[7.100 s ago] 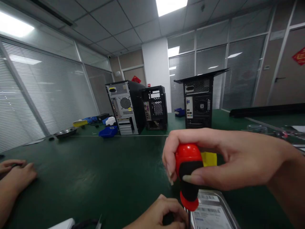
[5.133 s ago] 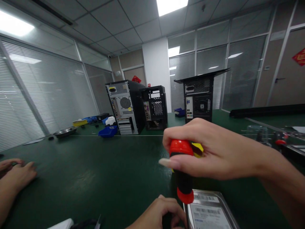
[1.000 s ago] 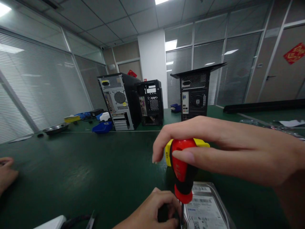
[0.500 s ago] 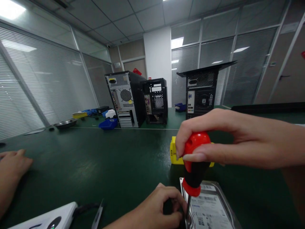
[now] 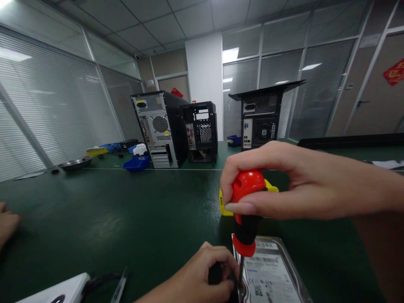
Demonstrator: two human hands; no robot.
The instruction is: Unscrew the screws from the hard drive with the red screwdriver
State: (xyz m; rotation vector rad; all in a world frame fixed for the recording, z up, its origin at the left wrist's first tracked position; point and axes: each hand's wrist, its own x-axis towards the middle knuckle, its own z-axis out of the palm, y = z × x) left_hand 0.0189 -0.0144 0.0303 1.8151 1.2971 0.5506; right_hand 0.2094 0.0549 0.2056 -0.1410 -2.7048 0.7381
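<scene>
My right hand (image 5: 293,185) grips the top of a red and black screwdriver (image 5: 248,210) that stands upright, its shaft pointing down at the near left corner of a silver hard drive (image 5: 271,273) lying on the green table. My left hand (image 5: 202,280) is at the bottom edge, fingers curled around a small dark part beside the drive's left side, close to the screwdriver's tip. What the tip touches is hidden.
A yellow box (image 5: 222,204) sits behind the screwdriver. Three computer towers (image 5: 164,128) (image 5: 202,130) (image 5: 260,120) stand at the back of the green table (image 5: 110,219). Blue bins (image 5: 135,162) and a metal dish (image 5: 74,162) lie far left. Another person's hand (image 5: 6,223) rests at left. A white device (image 5: 57,290) lies near.
The view has shifted slightly. My right hand still holds the screwdriver upright over the drive and has turned a little on the handle. The other person's hand has slid further left.
</scene>
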